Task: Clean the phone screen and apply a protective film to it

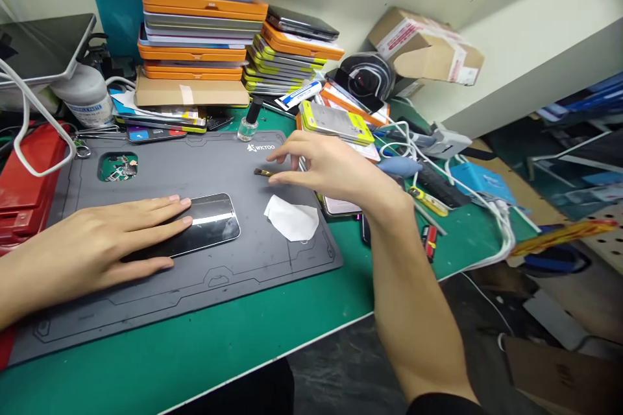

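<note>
My left hand (111, 233) lies flat with fingers stretched over a dark-screened smartphone (214, 224), covering its left part. The phone rests face up on a grey work mat (195, 285). Over the mat's right side is my right hand (321, 162), thumb and fingers apart. Just at its thumb tip lies a small brush (263, 172) with a brassy ferrule; the rest of it is hidden by the hand. A crumpled white wipe (294, 219) sits below that hand. Behind the brush stands a small glass bottle with a black cap (250, 120).
Orange and grey boxes (204, 10) rise in a tall stack at the back. A white jar (88, 97) and a red case (32, 181) stand left. Cables (501, 233), a yellow cutter (428, 201) and a cardboard box (428, 45) crowd the right.
</note>
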`<state>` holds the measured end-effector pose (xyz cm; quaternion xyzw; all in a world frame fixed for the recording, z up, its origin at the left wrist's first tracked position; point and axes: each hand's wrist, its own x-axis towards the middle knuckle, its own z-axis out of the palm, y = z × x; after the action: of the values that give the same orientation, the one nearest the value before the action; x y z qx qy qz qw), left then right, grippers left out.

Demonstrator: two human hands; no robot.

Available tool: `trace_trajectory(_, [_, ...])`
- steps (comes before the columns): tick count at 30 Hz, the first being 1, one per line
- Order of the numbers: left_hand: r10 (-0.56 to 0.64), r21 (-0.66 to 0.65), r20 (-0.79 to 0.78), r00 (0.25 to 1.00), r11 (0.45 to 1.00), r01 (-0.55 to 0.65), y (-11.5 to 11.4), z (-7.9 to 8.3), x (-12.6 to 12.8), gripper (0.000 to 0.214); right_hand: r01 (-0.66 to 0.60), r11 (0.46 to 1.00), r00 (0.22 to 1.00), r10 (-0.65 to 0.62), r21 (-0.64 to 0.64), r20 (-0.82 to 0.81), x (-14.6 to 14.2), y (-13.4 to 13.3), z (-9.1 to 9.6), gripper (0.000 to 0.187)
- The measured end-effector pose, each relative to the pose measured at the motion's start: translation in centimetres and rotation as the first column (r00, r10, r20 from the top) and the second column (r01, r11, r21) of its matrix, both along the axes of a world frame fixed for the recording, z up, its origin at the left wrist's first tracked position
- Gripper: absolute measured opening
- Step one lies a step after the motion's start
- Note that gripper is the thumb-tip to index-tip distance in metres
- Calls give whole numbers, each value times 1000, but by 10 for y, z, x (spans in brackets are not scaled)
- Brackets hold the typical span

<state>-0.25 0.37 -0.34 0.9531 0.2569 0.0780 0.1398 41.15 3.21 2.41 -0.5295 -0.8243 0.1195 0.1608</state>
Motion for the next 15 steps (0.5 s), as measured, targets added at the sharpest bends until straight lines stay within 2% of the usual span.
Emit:
trace_trajectory(2, [-6, 14, 12, 1000, 1000, 6, 1, 0, 0, 56, -2, 1000, 999, 3, -14, 47, -1, -2, -1, 23])
trace_trajectory(7, [-13, -10, 36, 999, 1000, 13, 1, -1, 0, 55, 5, 996, 980, -22, 87, 196, -15, -6, -10, 8])
trace_trajectory(10, [-11, -2, 26, 1000, 1000, 11, 1, 0, 0, 55, 21, 993, 971, -49, 118, 235, -19, -6, -14, 7])
trace_trajectory(12, [-16, 13, 15, 1000, 1000, 16, 0, 1, 0, 55, 33, 992, 983, -54, 123, 173, -22, -8, -14, 8])
trace_trajectory(15, [-30, 31, 25, 999, 999, 30, 0, 2, 0, 55, -46, 997, 994, 51, 55, -94, -30, -14, -10, 8])
